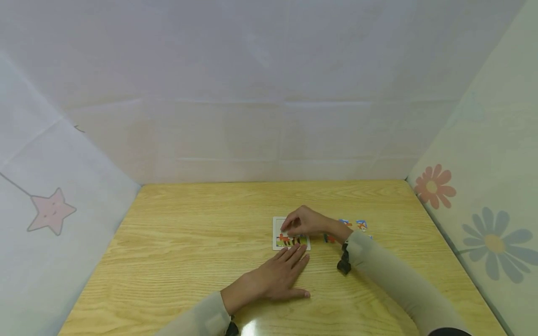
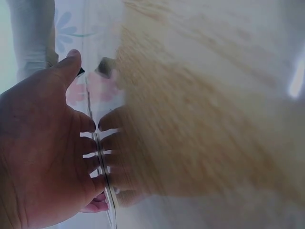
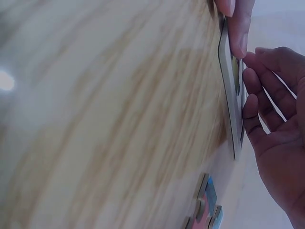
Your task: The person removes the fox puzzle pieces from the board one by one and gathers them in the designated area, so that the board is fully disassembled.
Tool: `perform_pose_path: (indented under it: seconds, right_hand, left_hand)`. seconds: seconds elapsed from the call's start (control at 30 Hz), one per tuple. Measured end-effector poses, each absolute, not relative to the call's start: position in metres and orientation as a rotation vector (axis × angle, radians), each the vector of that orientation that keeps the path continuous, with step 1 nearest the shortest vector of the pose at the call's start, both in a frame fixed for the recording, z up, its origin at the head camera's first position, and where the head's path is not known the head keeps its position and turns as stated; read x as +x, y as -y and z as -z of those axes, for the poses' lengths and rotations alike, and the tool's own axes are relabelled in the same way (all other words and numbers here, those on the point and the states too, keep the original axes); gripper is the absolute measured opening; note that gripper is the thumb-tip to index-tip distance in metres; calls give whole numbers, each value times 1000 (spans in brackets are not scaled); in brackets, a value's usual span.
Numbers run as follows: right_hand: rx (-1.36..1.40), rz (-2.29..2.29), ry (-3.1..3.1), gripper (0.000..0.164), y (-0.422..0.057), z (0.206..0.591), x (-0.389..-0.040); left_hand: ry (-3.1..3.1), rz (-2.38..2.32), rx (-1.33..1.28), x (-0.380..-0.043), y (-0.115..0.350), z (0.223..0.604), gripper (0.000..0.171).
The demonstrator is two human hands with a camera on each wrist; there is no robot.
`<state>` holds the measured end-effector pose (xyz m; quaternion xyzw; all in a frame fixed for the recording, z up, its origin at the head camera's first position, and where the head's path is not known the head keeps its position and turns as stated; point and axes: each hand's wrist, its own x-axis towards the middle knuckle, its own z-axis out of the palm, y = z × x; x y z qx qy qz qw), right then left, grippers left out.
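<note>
A small square jigsaw puzzle tray (image 1: 274, 233) with a white border lies on the wooden table; a picture in red, black and green shows along its near part. My left hand (image 1: 280, 276) lies palm down with fingers straight, fingertips on the tray's near edge, thumb spread to the right. Over the tray's middle is my right hand (image 1: 310, 220), its fingers bent down with the tips right at the puzzle's surface. In the right wrist view those fingertips (image 3: 250, 78) meet the face of the tray; I cannot tell whether a piece is pinched between them.
Several loose puzzle pieces (image 1: 361, 225) lie to the right of the tray, partly hidden behind the right forearm. Some also show at the bottom of the right wrist view as thick cut pieces (image 3: 209, 193). Pale cloth walls (image 1: 269, 140) enclose the wooden table (image 1: 189, 242) at the back and sides.
</note>
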<state>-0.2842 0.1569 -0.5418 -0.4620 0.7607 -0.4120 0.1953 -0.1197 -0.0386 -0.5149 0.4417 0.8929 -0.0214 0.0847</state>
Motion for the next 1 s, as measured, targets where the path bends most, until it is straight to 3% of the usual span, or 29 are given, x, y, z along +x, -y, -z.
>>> perform_pose_path:
  seconds: [1.0]
  right_hand:
    - [-1194,1273,-1987,20,-150,545,-281]
  left_hand:
    - [-2584,-29,1302,-126,42,515,95]
